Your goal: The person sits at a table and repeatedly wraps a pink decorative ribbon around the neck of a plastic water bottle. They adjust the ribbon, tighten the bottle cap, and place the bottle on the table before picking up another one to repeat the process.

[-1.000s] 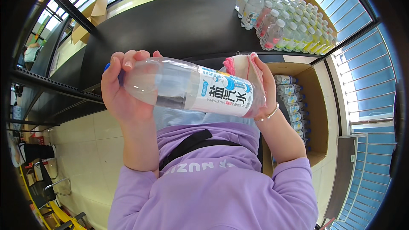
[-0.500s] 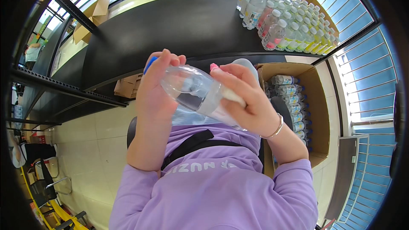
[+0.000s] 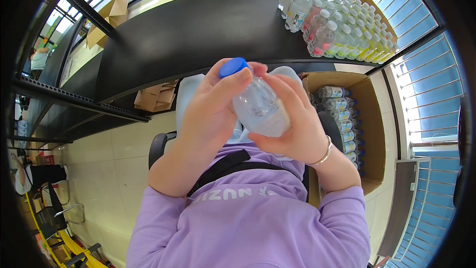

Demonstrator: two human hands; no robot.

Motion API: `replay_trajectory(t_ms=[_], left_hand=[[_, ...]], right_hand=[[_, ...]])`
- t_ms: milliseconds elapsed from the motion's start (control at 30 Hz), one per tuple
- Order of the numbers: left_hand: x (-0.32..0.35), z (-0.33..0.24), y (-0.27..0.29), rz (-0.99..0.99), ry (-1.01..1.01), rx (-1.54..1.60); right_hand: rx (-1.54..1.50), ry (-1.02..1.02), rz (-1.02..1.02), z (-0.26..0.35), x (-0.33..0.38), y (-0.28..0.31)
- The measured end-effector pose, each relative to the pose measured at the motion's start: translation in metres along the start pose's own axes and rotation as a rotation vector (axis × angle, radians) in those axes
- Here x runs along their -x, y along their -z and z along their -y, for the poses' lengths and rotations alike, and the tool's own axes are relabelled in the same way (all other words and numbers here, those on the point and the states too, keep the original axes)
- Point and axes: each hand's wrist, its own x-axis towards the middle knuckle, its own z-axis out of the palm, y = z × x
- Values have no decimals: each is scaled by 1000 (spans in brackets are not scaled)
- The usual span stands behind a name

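Over my lap I hold a transparent plastic bottle (image 3: 259,106) with a blue cap, tilted so that the cap points up and away from me. My left hand (image 3: 210,101) wraps the neck, its thumb lying against the blue cap (image 3: 234,67). The body is gripped by my right hand (image 3: 297,124), with the thumb on the near side and the fingers along the right side. A pale band shows around the lower part of the bottle. The bottle's base and the inside of my right palm are hidden.
A black table (image 3: 188,34) stretches in front of me. Small bottles (image 3: 347,34) stand in rows at its right, beside taller blue-capped bottles (image 3: 300,7). Right of my chair, an open cardboard box (image 3: 372,129) contains several lying bottles. Folded cardboard (image 3: 153,97) sits under the table.
The bottle has turned more upright, its blue cap swinging right and toward my middle. My left hand has moved right around the neck. A pink-tipped object by my right hand no longer shows.
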Motion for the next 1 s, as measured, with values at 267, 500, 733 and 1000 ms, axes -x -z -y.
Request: replay_trajectory(t_ms=[267, 500, 733, 1000], left_hand=[[4, -4, -2, 212, -127, -45], [8, -1, -7, 438, -243, -225], [8, 3, -17, 432, -310, -335], [8, 7, -23, 353, -343, -377]], right_hand=[[-374, -115, -72, -3, 4, 5], [-753, -200, -80, 3, 7, 8], [-825, -232, -99, 5, 7, 11], [-770, -241, -110, 4, 7, 11]])
